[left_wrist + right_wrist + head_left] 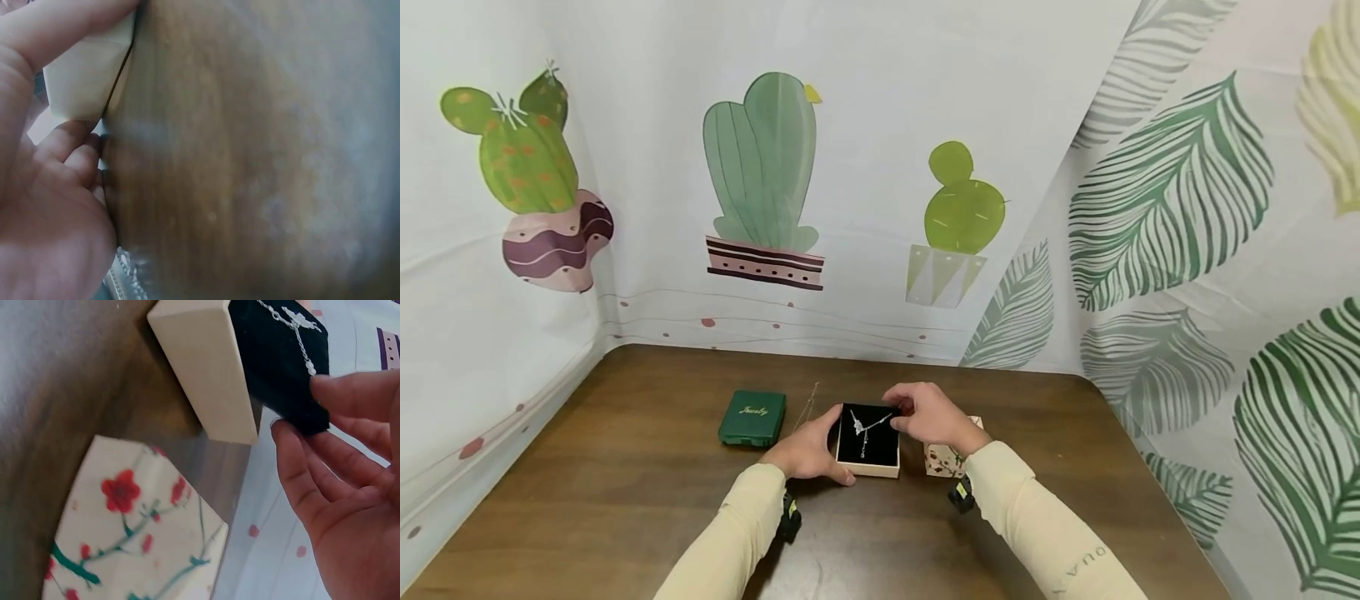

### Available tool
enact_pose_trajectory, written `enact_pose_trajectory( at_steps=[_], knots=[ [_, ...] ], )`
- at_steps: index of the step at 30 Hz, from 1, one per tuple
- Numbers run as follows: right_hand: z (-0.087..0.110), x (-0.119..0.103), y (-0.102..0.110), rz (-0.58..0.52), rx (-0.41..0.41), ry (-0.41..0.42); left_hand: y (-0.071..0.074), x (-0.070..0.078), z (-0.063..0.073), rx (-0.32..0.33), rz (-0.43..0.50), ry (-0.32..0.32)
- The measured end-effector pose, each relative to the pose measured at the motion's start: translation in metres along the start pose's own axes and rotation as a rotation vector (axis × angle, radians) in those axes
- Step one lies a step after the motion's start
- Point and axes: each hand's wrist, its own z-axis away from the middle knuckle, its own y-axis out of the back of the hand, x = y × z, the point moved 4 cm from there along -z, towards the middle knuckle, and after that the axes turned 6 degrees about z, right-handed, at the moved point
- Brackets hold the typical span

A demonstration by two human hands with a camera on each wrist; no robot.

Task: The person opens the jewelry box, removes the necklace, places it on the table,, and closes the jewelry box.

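A cream jewelry box point(868, 470) stands on the table, with a black velvet pad point(880, 446) bearing a silver necklace point(859, 425) with a pendant. My left hand point(808, 448) grips the box at its left side, thumb by the front corner and fingers along the far side. At the pad's right far corner, my right hand point(925, 412) pinches the pad between thumb and fingers. The right wrist view shows this corner of the pad point(275, 375) raised beyond the box wall point(200, 362). The necklace chain point(303, 353) lies across the pad near the thumb.
A floral-printed cream lid point(942, 460) lies right of the box, partly under my right forearm. A closed green jewelry case point(752, 418) sits to the left. Between it and my left hand lies a thin chain point(807, 408). A printed curtain point(865, 333) borders the table's back.
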Motion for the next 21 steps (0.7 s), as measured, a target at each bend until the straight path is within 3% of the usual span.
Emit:
enact_pose_trajectory(
  at_steps=[8,16,21],
  knots=[
    [0.000,0.003,-0.008,-0.091,0.023,-0.050,0.002,0.002,0.001,-0.007,-0.011,-0.026],
    [-0.004,0.006,-0.004,-0.170,0.025,-0.058,0.004,0.006,-0.001,-0.006,0.019,-0.135],
    [-0.006,0.003,0.003,-0.178,0.021,-0.058,0.005,0.007,0.002,0.003,0.046,-0.153]
  ],
)
